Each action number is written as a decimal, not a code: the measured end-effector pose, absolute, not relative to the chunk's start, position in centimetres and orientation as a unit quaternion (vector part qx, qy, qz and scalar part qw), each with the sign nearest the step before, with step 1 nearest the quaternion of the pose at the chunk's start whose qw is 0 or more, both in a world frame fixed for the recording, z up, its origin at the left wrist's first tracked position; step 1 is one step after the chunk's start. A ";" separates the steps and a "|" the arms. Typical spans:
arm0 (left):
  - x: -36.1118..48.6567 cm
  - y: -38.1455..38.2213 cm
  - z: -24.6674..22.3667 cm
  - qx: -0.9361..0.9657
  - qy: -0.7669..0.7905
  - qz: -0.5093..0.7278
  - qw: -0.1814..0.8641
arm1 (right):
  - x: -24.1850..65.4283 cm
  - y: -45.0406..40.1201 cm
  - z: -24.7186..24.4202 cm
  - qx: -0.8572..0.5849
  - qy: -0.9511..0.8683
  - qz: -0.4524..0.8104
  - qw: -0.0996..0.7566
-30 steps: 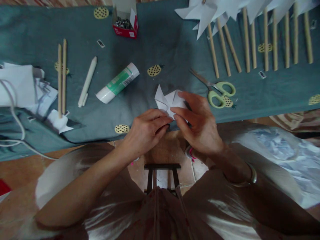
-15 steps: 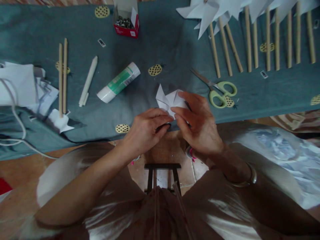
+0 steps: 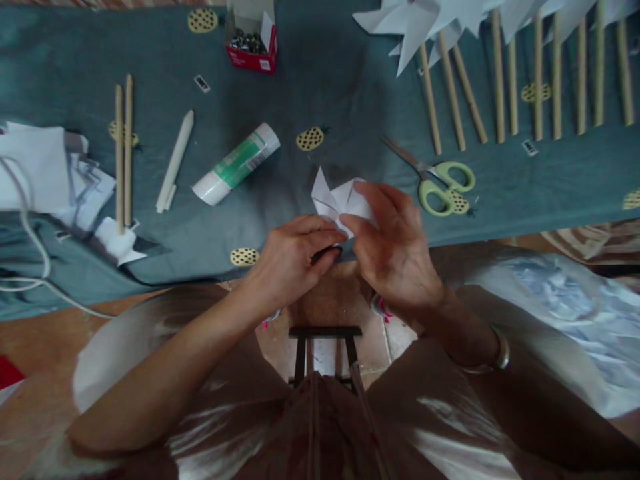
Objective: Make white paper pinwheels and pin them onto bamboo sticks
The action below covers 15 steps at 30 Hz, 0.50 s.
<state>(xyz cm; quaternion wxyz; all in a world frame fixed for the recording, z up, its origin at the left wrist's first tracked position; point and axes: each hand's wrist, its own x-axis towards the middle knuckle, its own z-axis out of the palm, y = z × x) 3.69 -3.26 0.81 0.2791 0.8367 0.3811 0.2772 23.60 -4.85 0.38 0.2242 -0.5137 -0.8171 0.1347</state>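
Observation:
Between my hands, at the table's near edge, is a white paper pinwheel [image 3: 327,200] with folded points. My left hand [image 3: 300,250] pinches its lower edge between thumb and fingers. From the right, my right hand [image 3: 395,243] grips the same paper, its fingers bent over the folds and partly hiding them. Green-handled scissors [image 3: 447,183] lie just right of my right hand. A glue stick [image 3: 237,163] with a green label rests to the upper left of my left hand.
Finished pinwheels [image 3: 415,27] on wooden sticks lie at the back right. A red box [image 3: 253,60] of metal pins stands at the back. Left are a white pen [image 3: 175,163], two wooden sticks [image 3: 129,150], paper sheets [image 3: 35,170] and a white cable [image 3: 37,233].
My right hand's thumb and fingers have shifted slightly on the paper, the thumb drawing up nearer the fingers. My left hand keeps its hold.

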 end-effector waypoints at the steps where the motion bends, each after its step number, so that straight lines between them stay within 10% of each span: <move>1: 3.7 -3.3 0.8 0.837 0.380 0.281 0.277 | 23.5 -4.9 0.4 -0.510 -0.821 0.125 0.223; 15: 3.5 -3.6 1.2 0.869 0.358 0.253 0.229 | 22.2 -4.9 -0.7 -0.498 -0.827 0.110 0.236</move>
